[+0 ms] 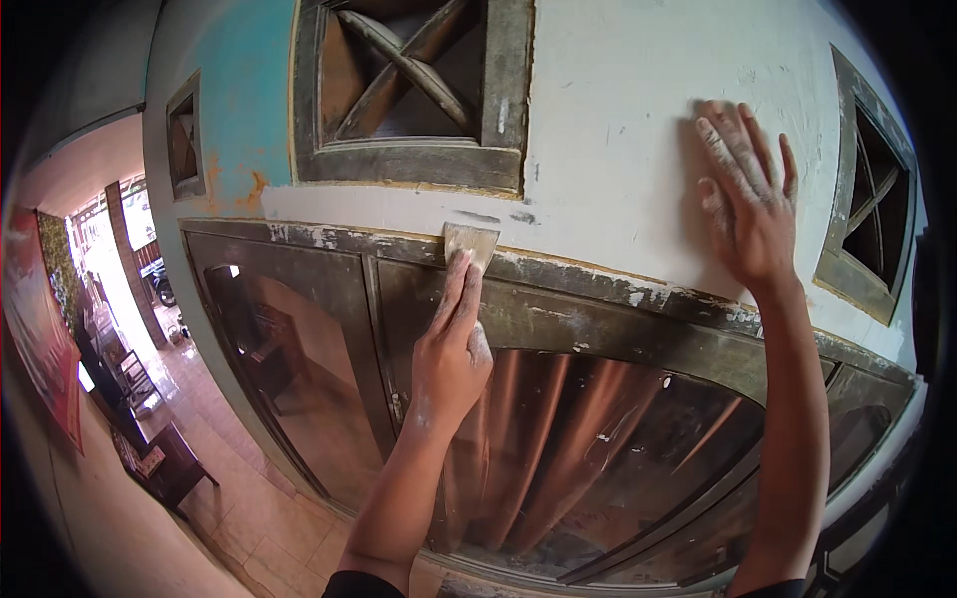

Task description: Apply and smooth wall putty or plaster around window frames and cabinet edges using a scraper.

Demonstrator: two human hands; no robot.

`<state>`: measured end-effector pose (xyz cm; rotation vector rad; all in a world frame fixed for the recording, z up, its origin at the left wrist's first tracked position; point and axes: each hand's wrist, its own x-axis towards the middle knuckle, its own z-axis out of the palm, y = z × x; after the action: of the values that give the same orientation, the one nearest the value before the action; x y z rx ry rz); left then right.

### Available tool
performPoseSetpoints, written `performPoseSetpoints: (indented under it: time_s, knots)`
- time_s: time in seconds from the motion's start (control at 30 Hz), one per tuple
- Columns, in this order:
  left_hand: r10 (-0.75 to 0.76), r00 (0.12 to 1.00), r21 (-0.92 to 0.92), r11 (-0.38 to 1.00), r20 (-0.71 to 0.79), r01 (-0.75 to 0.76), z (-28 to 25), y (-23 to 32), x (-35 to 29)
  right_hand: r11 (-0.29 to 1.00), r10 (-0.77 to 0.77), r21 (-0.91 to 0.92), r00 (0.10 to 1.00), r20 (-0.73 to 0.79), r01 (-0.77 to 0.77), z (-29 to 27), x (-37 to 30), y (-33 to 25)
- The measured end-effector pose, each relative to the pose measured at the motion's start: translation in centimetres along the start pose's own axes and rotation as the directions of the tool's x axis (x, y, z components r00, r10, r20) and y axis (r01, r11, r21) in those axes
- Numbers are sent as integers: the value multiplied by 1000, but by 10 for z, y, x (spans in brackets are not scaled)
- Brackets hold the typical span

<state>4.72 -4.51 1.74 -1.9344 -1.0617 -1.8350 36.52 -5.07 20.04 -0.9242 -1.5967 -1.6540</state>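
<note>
My left hand [454, 359] is closed on a putty knife [471, 242], two fingers stretched along its wide, dusty blade. The blade's edge meets the narrow white strip of wall just over the top rail [588, 282] of the dark wooden window frame. Whitish dust or filler coats my fingers. Higher up on the right, my right hand [750, 199] lies with fingers spread against the white wall [618, 130], holding nothing. White smears and chips mark the rail, and a small dark streak shows on the wall beside the blade.
Above the blade is a square wooden vent [409, 90] with crossed bars; another vent [869, 194] is at the right. Teal paint [239, 110] remains at left. Below, glass panes show a brownish curtain [558, 429]. A dark table [169, 463] stands on the tiled floor [249, 518].
</note>
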Motion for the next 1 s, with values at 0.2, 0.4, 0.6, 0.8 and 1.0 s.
performPoseSetpoints:
  time_s: [0.2,0.4,0.6,0.8,1.0]
  knots:
    - [81,997,67,995,-10,-80,5,-12,-10,962,-232,181,960,159,203,5,39,-49]
    - [51,999,41,998,0,-51,2,-12,-2,976,-177,144,980,90,163,9,59,-67]
    - [57,998,60,997,5,-58,4,-17,-14,983,-143,124,988,64,134,12,58,-67]
    - [79,997,77,994,15,-80,-1,-17,-11,980,-125,163,991,39,117,12,55,-67]
    - [73,997,95,993,19,-75,1,-18,-12,977,-126,173,992,14,121,13,54,-67]
